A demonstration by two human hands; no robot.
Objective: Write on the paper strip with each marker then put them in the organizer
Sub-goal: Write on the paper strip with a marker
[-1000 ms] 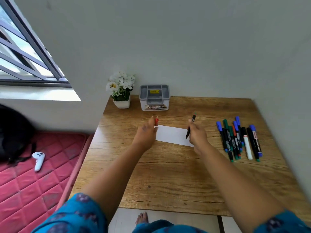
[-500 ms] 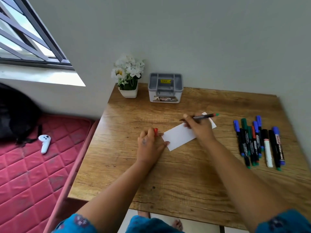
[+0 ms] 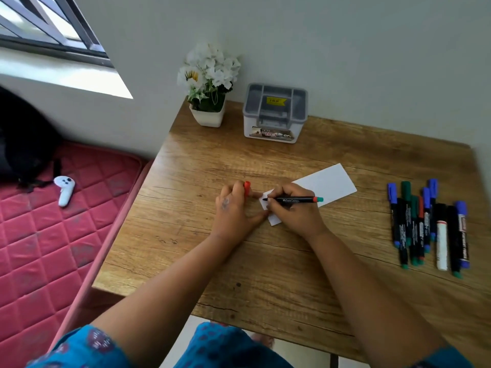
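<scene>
- right hand (image 3: 293, 213) has its fingers curled round a slim black marker with a red-and-green end (image 3: 292, 200); the marker lies nearly level, tip pointing left and sitting on the near-left end of the white paper strip (image 3: 328, 185)
- left hand (image 3: 233, 208) is just beside it, fingers curled round a small red marker cap (image 3: 247, 186) that pokes up between them; its fingertips touch the left edge of the strip, looks like it's pinning it down
- the strip itself lies slanted on the wooden tabletop (image 3: 265, 261), running from the hands up toward the far right
- over on the right side of the tabletop, well apart from the hands, there's a bunch of loose markers lying side by side (image 3: 427, 227): blue caps, green caps, one with red, one white-bodied, mostly black barrels, a few overlapping
- far edge, against the wall: a grey and clear plastic organizer box with compartments on top and a yellow sticker (image 3: 275, 112); can't tell if anything's in it
- just left of the box, a small white pot of white flowers (image 3: 208, 83)
- off the tabletop on the left, a red quilted mattress (image 3: 53, 248) with a white game controller (image 3: 64, 189) lying on it, next to a black bag (image 3: 24, 144)
- window with dark bars (image 3: 47, 22) up in the far left corner
</scene>
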